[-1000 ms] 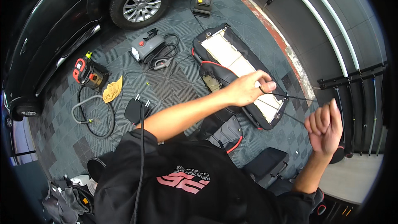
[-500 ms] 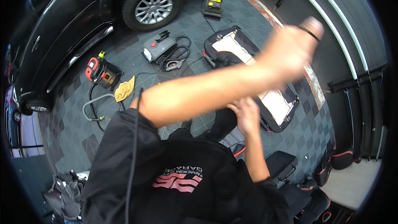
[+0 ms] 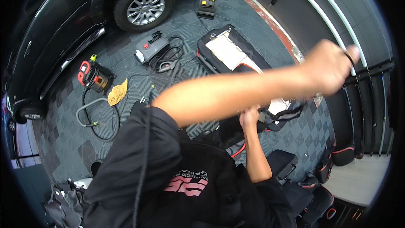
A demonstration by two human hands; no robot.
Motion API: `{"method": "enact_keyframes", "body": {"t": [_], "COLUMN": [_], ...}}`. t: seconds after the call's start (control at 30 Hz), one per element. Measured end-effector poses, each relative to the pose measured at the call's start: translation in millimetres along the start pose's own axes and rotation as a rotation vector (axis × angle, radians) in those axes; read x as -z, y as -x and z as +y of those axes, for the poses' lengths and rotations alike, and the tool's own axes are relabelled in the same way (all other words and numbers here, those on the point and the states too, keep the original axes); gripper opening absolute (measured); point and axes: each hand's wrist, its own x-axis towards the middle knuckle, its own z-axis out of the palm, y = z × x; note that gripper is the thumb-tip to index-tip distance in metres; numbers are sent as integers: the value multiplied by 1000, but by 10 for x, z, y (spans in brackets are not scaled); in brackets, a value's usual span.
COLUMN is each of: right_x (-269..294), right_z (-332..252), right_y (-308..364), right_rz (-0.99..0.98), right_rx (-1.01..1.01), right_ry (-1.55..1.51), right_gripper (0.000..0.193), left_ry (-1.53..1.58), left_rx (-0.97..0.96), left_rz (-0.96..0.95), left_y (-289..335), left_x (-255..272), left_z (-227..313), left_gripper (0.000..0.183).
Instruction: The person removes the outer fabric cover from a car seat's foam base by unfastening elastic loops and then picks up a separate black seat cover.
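Observation:
A car seat cushion lies on the floor in front of me, its pale inner panel (image 3: 223, 51) exposed between black upholstery edges. My left arm stretches across it to the right, hiding its middle. My left hand (image 3: 331, 66) is a raised fist beyond the cushion's right end, blurred, with a thin dark band by the fingers; what it holds, if anything, I cannot make out. Below that forearm, my right hand (image 3: 249, 117) is closed at the cushion's near edge on the black seat cover (image 3: 230, 133), which has red trim. Its fingertips are partly hidden.
A grey corded machine (image 3: 152, 48) and a red-and-black vacuum (image 3: 93, 76) with a hose stand at the left, a tan cloth (image 3: 118, 92) beside them. A parked car's wheel (image 3: 145, 8) is beyond. A small black-and-yellow device (image 3: 206, 7) sits farther off; black seats (image 3: 280, 164) lie lower right.
My left fist has swung farther right and slightly down. My right hand, its fingers apart before, has closed at the cushion's near edge. The cushion's black cover has shifted.

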Motion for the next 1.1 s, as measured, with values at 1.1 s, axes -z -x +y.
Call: {"method": "enact_keyframes", "body": {"t": [1.1], "right_x": [-22], "right_z": [-665], "right_y": [940], "right_rz": [-142], "right_rx": [-296], "right_ry": [23], "right_gripper": [65], "left_ry": [289], "left_rx": [77], "left_rz": [157], "left_y": [335], "left_x": [-1385], "left_z": [-737], "left_gripper": [52]}}
